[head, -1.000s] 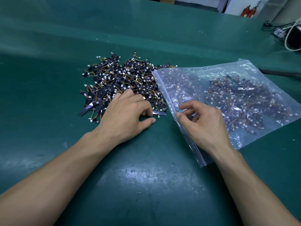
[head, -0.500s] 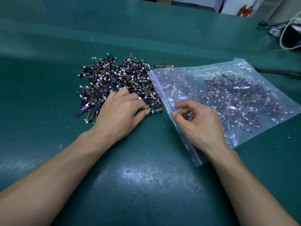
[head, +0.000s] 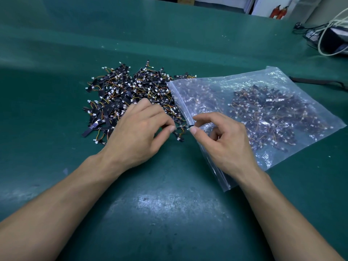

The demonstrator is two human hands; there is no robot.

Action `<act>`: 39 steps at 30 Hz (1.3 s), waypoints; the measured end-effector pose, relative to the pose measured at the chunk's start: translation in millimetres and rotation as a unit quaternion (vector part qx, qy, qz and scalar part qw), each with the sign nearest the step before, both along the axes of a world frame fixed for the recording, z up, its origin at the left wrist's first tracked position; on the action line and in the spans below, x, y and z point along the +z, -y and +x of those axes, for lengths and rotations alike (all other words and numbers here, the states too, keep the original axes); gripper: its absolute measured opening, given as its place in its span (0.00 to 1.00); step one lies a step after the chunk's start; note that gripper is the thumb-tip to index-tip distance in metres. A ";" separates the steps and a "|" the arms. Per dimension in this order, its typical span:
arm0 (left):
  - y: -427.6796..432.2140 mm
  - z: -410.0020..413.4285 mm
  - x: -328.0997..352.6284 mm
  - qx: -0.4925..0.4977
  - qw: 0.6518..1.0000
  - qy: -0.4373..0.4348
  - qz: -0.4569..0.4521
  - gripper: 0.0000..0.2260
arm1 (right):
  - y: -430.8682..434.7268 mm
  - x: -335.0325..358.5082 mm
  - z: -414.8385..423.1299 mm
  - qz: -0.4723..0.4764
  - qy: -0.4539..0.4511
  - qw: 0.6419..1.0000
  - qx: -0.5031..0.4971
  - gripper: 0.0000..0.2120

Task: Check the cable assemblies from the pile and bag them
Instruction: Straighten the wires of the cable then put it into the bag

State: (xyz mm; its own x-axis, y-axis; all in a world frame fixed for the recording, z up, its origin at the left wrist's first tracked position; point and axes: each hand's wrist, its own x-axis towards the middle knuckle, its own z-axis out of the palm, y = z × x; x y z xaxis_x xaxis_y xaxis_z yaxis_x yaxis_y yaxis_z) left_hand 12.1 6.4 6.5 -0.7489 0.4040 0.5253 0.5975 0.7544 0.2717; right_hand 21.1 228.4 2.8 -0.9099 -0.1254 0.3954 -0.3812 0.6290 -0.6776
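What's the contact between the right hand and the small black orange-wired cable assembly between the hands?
Touching. Head view: right hand pinches one end of the cable assembly, left hand the other.

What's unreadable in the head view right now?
Head view: small black cable assembly pinched by left hand and right hand; they cover its ends, too small to check.
Clear plastic zip bag: right hand hides whether its mouth is open.
Black box with white cord: cut off by right edge.

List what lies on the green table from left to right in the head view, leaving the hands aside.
pile of loose cable assemblies → clear plastic bag, partly filled with more assemblies → dark device with a white cable at the far right edge
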 end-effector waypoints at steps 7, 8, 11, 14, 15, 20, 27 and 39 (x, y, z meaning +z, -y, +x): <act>-1.0 2.7 -3.8 -0.057 0.997 0.043 0.041 0.10 | 4.4 -0.9 2.7 -0.017 0.024 0.998 0.053 0.05; -0.4 2.6 -4.3 -0.058 0.995 0.054 0.052 0.10 | 4.5 0.3 3.2 -0.021 0.027 0.998 0.054 0.05; -0.8 3.2 -4.1 -0.074 0.991 0.077 0.080 0.11 | 5.0 2.6 5.1 -0.022 0.028 0.998 0.055 0.05; -4.0 5.5 -4.3 -0.088 0.989 0.074 0.098 0.07 | 8.0 3.2 7.3 -0.033 0.032 0.997 0.065 0.06; -4.1 5.6 -4.5 -0.084 0.989 0.069 0.103 0.06 | 9.0 3.3 7.8 -0.041 0.037 0.996 0.067 0.06; -0.9 5.5 -4.2 -0.065 0.988 0.065 0.127 0.05 | 9.6 3.1 8.1 -0.039 0.030 0.995 0.088 0.03; 0.3 10.4 -5.0 -0.071 0.984 0.071 0.149 0.08 | 10.4 2.6 7.5 -0.044 0.010 0.996 0.076 0.05; -0.4 11.0 -6.2 -0.082 0.982 0.068 0.156 0.04 | 11.1 1.8 6.8 -0.049 0.005 0.995 0.085 0.05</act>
